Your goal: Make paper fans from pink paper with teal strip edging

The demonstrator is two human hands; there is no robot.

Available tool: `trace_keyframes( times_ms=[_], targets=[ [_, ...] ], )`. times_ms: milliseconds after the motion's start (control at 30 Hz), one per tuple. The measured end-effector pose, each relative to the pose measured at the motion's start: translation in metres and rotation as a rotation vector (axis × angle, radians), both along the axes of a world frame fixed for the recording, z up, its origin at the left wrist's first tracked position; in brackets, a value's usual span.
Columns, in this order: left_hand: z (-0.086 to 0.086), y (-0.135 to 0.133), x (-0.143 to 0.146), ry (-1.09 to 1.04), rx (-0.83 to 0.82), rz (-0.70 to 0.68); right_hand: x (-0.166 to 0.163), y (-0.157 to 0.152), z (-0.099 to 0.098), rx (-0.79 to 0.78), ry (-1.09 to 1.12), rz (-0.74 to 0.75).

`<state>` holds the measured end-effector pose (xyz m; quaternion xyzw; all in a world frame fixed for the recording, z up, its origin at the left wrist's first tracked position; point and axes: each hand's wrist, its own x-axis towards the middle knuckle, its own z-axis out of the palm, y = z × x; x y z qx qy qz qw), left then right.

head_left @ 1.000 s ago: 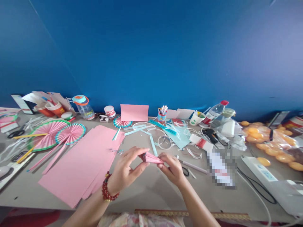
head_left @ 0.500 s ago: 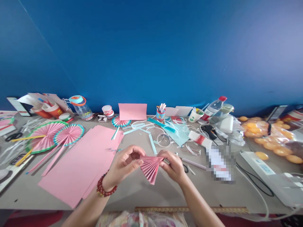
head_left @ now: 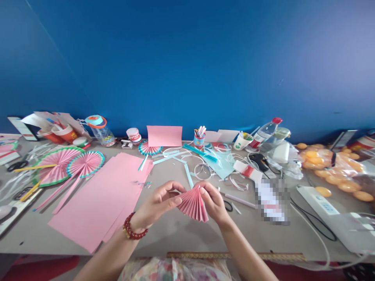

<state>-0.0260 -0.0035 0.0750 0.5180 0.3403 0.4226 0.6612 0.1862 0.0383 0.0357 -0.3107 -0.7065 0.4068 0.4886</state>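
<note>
Pink fan (head_left: 193, 207), apex up, folds splaying downward, left grip (head_left: 159, 203), right grip (head_left: 215, 203) pinching it

Pink pleated-paper fan (head_left: 193, 207), part-open wedge, narrow end up, wide zigzag edge down, btwn L hand (head_left: 162, 201) & R hand (head_left: 213, 203).

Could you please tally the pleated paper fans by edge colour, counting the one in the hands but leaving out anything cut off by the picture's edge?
Green-edged pleated fan: 1
Blue-edged pleated fans: 2
Plain pink pleated fan, in the right hand with the left hand at its edge: 1
Total: 4
</note>
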Motion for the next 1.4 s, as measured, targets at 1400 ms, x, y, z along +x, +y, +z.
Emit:
trace_keyframes(
  times_ms=[1400],
  targets=[
    [-0.019,0.011,-0.014,-0.048,0.067,0.438,-0.009,-0.001,-0.010,0.623,-0.390,-0.088]
  ],
)
